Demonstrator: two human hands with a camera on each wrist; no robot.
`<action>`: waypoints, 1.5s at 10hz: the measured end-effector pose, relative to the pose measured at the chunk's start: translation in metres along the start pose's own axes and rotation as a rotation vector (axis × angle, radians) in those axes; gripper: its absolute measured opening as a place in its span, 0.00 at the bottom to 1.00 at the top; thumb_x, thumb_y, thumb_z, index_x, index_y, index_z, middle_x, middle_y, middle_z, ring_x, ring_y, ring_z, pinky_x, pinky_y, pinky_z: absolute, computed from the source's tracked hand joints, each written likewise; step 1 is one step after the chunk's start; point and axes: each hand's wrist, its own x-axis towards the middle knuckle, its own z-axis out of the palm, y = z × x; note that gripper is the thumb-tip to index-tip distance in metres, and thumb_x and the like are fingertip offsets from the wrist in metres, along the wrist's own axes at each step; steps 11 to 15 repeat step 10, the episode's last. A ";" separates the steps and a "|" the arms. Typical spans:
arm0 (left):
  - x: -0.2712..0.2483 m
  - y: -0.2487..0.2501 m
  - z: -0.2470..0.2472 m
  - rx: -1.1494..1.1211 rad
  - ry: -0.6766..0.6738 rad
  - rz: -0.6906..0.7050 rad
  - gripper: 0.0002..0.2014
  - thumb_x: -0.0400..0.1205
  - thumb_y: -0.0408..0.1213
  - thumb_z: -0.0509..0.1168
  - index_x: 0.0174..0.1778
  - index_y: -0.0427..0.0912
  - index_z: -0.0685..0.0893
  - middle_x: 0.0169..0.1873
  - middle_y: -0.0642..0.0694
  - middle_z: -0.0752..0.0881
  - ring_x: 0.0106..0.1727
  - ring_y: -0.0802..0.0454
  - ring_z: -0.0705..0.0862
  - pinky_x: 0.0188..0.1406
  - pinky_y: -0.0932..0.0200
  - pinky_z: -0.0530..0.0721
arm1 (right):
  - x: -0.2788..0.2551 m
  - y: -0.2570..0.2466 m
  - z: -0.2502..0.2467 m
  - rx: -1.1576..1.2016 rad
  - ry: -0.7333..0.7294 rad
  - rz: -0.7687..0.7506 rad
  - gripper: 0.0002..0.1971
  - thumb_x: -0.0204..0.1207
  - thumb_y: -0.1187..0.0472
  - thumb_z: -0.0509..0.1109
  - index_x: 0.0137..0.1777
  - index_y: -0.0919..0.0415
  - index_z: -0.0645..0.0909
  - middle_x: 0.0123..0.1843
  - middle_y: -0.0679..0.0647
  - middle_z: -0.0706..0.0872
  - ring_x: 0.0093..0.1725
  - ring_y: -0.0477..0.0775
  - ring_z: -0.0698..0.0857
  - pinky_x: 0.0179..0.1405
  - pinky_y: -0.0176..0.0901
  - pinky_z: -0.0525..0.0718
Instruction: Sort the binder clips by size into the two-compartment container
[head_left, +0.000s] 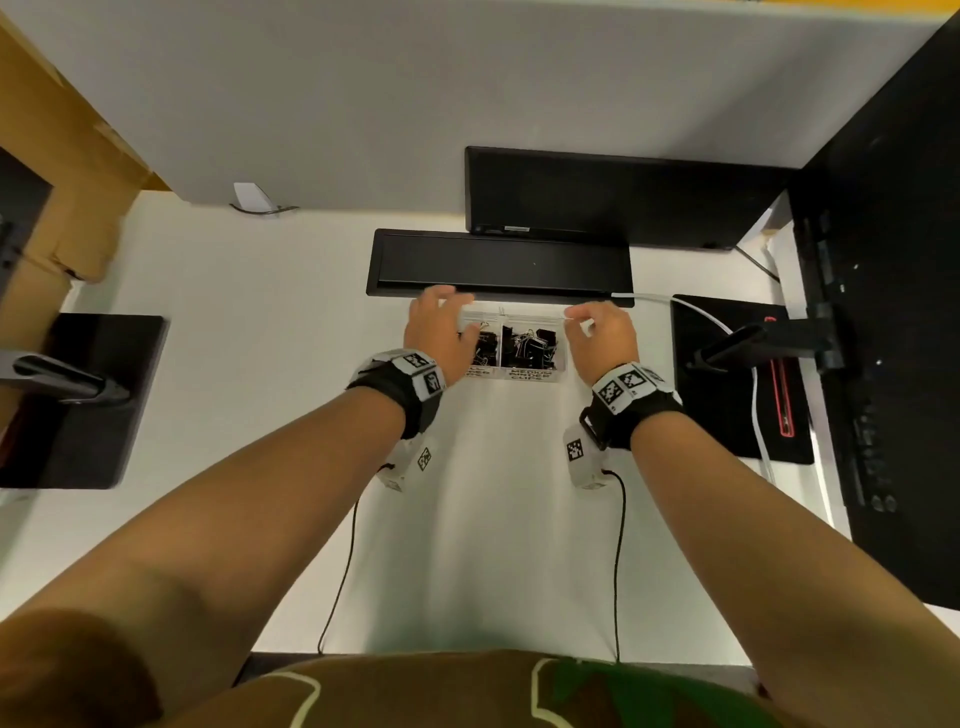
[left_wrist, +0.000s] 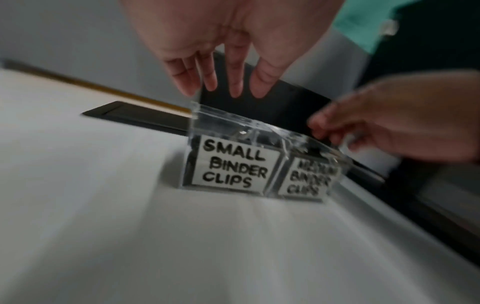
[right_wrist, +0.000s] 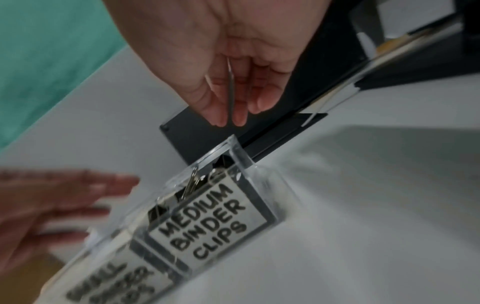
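A clear two-compartment container (head_left: 530, 375) (left_wrist: 233, 170) (right_wrist: 215, 216) stands on the white desk, labelled SMALL BINDER CLIPS on the left and MEDIUM BINDER CLIPS on the right. Small black clips (head_left: 485, 349) fill the left compartment and medium ones (head_left: 530, 343) the right. My left hand (head_left: 457, 312) (left_wrist: 223, 90) hovers over the far left corner with its fingers straight. My right hand (head_left: 571, 313) (right_wrist: 230, 121) pinches a thin clear edge (right_wrist: 230, 92) at the far right corner, apparently the container's lid (left_wrist: 228, 117).
A flat black bar (head_left: 498, 265) lies just behind the container, with a dark monitor (head_left: 623, 197) beyond it. At the right are a black mat (head_left: 737, 374) and a white cable (head_left: 701, 317). A black stand base (head_left: 78, 400) sits at the left, a cardboard box (head_left: 52, 156) behind it.
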 end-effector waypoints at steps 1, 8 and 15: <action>0.009 -0.008 -0.007 -0.293 -0.077 -0.298 0.25 0.84 0.46 0.59 0.77 0.44 0.67 0.77 0.41 0.68 0.78 0.42 0.67 0.79 0.48 0.66 | 0.010 -0.003 0.002 0.028 -0.152 0.214 0.21 0.83 0.51 0.57 0.58 0.69 0.82 0.56 0.65 0.85 0.60 0.65 0.83 0.57 0.45 0.78; -0.007 -0.031 0.005 -0.478 -0.015 -0.263 0.23 0.79 0.23 0.63 0.68 0.46 0.77 0.57 0.41 0.78 0.52 0.50 0.81 0.44 0.61 0.82 | -0.013 0.018 0.015 0.342 -0.190 0.084 0.03 0.76 0.60 0.71 0.47 0.55 0.81 0.50 0.50 0.82 0.45 0.49 0.83 0.49 0.36 0.86; -0.015 -0.031 0.000 -0.426 0.050 -0.248 0.22 0.81 0.31 0.64 0.71 0.47 0.73 0.63 0.41 0.73 0.58 0.47 0.79 0.57 0.58 0.79 | -0.014 0.012 0.015 0.185 -0.130 0.022 0.06 0.78 0.57 0.67 0.53 0.54 0.81 0.60 0.55 0.82 0.48 0.55 0.81 0.45 0.39 0.77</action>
